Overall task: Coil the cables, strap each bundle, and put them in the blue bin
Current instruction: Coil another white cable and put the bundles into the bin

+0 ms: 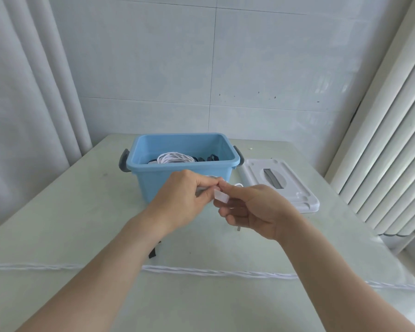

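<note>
The blue bin [153,144] stands open at the table's middle, with a coiled white cable [175,158] and dark straps inside. In front of it my left hand [185,200] and my right hand [256,212] meet above the table. Both pinch a small white cable bundle [235,207], mostly hidden in my right palm, and a pale strap [221,195] sticks out between my fingertips. A long white twisted cable [213,271] lies stretched across the near table. A dark strap [153,251] lies under my left forearm.
The bin's white lid [295,188] lies flat to the right of the bin. A curtain hangs at the left and a white radiator stands at the right beyond the table edge. A tiled wall is behind the table.
</note>
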A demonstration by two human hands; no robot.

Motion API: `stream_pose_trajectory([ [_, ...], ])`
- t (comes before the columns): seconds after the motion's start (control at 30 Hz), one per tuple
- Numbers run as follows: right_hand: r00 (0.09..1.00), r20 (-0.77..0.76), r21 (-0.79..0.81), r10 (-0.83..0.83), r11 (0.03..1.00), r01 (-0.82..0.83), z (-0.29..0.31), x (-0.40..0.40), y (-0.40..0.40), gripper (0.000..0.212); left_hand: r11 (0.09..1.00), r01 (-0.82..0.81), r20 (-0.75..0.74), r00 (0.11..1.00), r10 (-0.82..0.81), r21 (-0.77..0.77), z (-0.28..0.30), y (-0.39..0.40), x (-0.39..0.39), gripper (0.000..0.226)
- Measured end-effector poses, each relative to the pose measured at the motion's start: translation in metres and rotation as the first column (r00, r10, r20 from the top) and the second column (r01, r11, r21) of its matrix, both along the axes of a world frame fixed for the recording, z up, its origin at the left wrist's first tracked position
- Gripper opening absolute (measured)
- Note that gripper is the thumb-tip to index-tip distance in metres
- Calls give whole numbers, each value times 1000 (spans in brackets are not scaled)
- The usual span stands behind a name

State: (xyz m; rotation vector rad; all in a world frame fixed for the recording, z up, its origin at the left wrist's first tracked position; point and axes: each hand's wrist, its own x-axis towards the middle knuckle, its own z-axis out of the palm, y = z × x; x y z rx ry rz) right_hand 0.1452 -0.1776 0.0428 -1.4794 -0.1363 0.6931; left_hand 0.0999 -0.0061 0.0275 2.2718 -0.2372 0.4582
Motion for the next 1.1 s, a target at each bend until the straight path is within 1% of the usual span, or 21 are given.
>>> stream_pose_trajectory([
  [0.13, 989, 144, -120, 43, 992, -26, 9, 2, -12, 31, 1000, -16, 22, 1000, 16, 0, 0, -3, 1, 22],
  [0.27, 963, 248, -227, 101, 973, -43, 17, 4, -22, 20, 998, -40, 2, 999, 40, -54, -1, -6, -1, 20],
  [0.33, 953, 282, -228, 115, 972, -50, 18, 5, -25, 18, 997, -21, -48, 999, 18, -70, -1, -9, -2, 20],
  [0.4, 939, 305, -207, 160, 973, -99, 19, 10, -30, 8, 995, 11, -76, 997, -18, -102, -2, -10, -2, 14],
  [0.43, 934, 304, -177, 187, 975, -137, 19, 13, -34, 10, 993, 24, -79, 996, -33, -113, -2, -10, -2, 11],
  [0.5, 925, 282, -108, 254, 966, -233, 20, 17, -41, 20, 993, 36, -84, 995, -46, -112, -4, -7, -1, 18],
  [0.57, 889, 334, -115, 314, 950, -292, 19, 17, -46, 22, 987, 59, -109, 991, -76, -147, -6, -6, -1, 17],
  [0.63, 840, 429, -243, 333, 938, -247, 18, 16, -43, 23, 980, 68, -128, 987, -93, -185, -8, -7, -1, 14],
  [0.7, 764, 552, -376, 335, 917, -130, 16, 16, -37, 25, 975, 66, -130, 987, -96, -214, -8, -8, -1, 14],
  [0.73, 717, 615, -396, 330, 915, -81, 15, 16, -36, 26, 971, 64, -134, 986, -96, -231, -8, -9, 0, 14],
  [0.77, 674, 670, -379, 311, 924, -49, 14, 16, -33, 22, 964, 58, -145, 984, -99, -260, -7, -8, 0, 14],
  [0.83, 626, 732, -321, 268, 947, -31, 13, 15, -31, 12, 936, 62, -183, 974, -133, -348, -5, -8, 0, 15],
  [0.93, 571, 768, -344, 291, 939, -16, 12, 12, -28, 8, 896, 75, -216, 958, -186, -438, -3, -8, -1, 17],
  [1.03, 538, 801, -337, 262, 940, 45, 13, 11, -26, 4, 908, 73, -245, 951, -187, -412, -5, -7, -2, 15],
  [1.1, 536, 816, -318, 215, 942, 107, 14, 10, -25, 8, 924, 86, -252, 949, -190, -373, -5, -8, -2, 17],
])
